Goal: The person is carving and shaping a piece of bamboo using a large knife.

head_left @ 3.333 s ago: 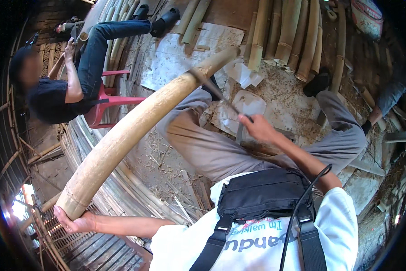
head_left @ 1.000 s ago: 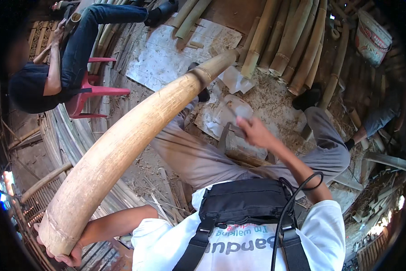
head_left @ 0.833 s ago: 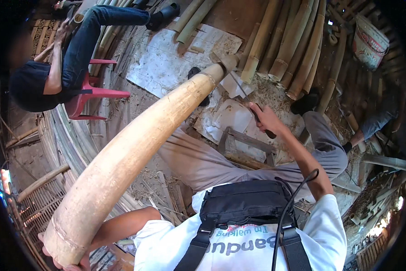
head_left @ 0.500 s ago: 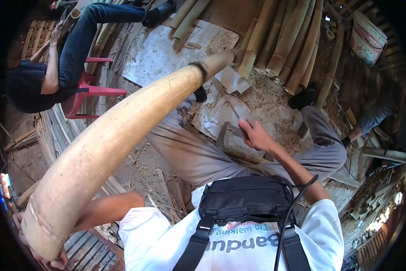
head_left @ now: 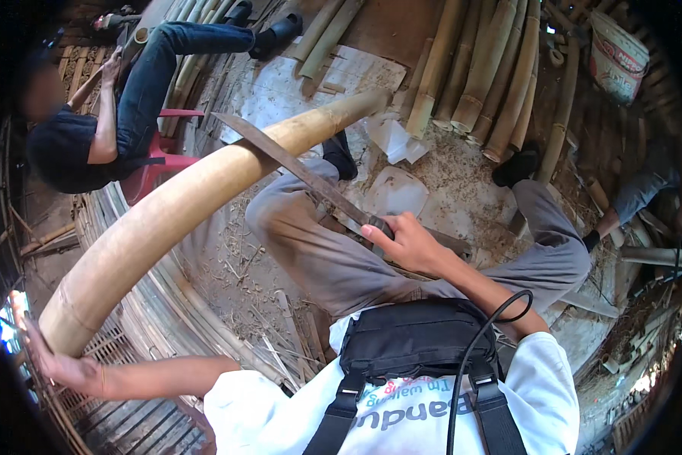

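Observation:
A thick, pale bamboo pole slants across from the lower left to the top middle. At its near end, my left hand supports and grips the pole, with part of the fingers hidden behind it. My right hand is closed round the dark handle of a machete. Its long blade points up and left and passes over the pole's upper part in this view; whether it touches the bamboo I cannot tell.
Several bamboo poles lie side by side at the back. A co-worker sits on a pink chair at left, holding a bamboo piece. A white bucket stands at far right. Split bamboo strips lie beneath my pole.
My right hand has turned the machete so its blade swings left over the pole. The pole's near end has moved up, and my left hand now shows below it.

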A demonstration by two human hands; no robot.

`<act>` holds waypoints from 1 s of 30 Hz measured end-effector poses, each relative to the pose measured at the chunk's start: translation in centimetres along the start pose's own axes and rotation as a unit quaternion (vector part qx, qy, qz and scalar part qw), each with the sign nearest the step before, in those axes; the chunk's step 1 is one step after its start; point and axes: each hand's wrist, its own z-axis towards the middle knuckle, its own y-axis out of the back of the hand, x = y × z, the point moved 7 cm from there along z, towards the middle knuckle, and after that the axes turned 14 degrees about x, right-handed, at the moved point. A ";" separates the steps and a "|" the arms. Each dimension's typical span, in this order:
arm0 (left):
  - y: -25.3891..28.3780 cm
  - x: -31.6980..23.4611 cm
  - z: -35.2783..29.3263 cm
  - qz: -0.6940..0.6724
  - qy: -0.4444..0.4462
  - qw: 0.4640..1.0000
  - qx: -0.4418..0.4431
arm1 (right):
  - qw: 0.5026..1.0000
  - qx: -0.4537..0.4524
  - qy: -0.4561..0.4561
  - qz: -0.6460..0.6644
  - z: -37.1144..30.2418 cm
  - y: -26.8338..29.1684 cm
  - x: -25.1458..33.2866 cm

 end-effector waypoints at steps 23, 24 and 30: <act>-1.3 0.5 -2.7 0.028 0.023 0.978 -0.203 | 0.974 0.025 -0.170 0.148 1.4 1.2 -7.6; -1.5 0.3 -3.4 0.003 0.013 0.972 -0.234 | 0.964 0.005 -0.204 0.172 1.6 2.2 -8.5; -1.7 -2.2 -4.4 -0.215 -0.098 0.953 -0.189 | 0.973 -0.015 -0.188 0.135 -2.0 4.9 -7.7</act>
